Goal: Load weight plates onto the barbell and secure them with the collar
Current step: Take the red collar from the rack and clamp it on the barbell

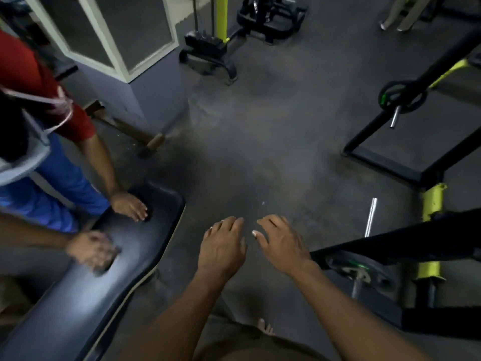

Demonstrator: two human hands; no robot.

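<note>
Near plate (359, 269) sits on a steel sleeve low right, partly hidden behind a black rack beam (406, 241); a bare bar end (371, 217) pokes out just above it. A second plate (402, 97) hangs on a peg further back on the rack, upper right. No collar visible anywhere, so clamping looks undone; can't tell if the near plate is on the barbell itself or on storage. Left hand (221, 250) and right hand (282, 246) hover over bare floor, palms down, fingers loosely spread, holding nothing; right wrist is near the plate but not touching. Judgement: early or between plates, with the collar left. Another person's hands (128, 205) rest on the bench (109, 272), left.
</note>
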